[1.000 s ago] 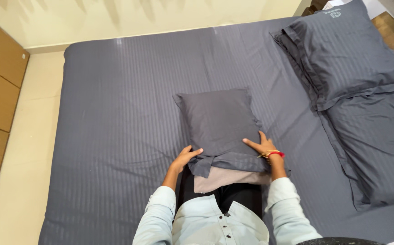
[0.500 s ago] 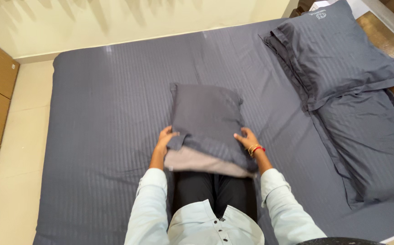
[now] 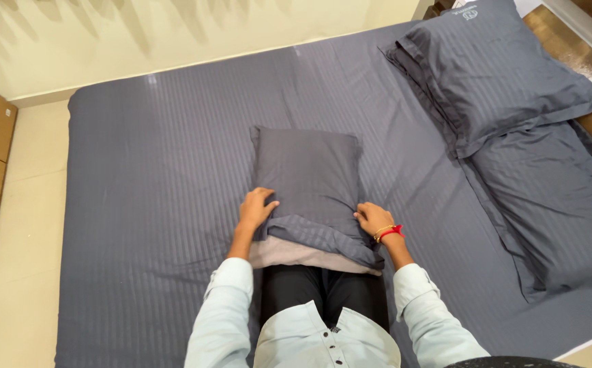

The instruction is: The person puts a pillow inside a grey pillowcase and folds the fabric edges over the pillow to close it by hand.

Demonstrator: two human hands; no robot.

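Grey striped cloth is bunched under both hands: the left hand (image 3: 255,206) grips the pillowcase (image 3: 309,174) at its near left corner, fingers curled on the fabric, and the right hand (image 3: 373,218) clenches the near right edge. A beige pillow (image 3: 289,253) pokes out below. All lies mid-bed on the grey sheet (image 3: 159,170); two larger pillows (image 3: 500,68) rest far right.

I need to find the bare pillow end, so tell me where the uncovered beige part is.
In the head view, the beige pillow end pokes out of the grey pillowcase at centre, between the left hand and right hand.
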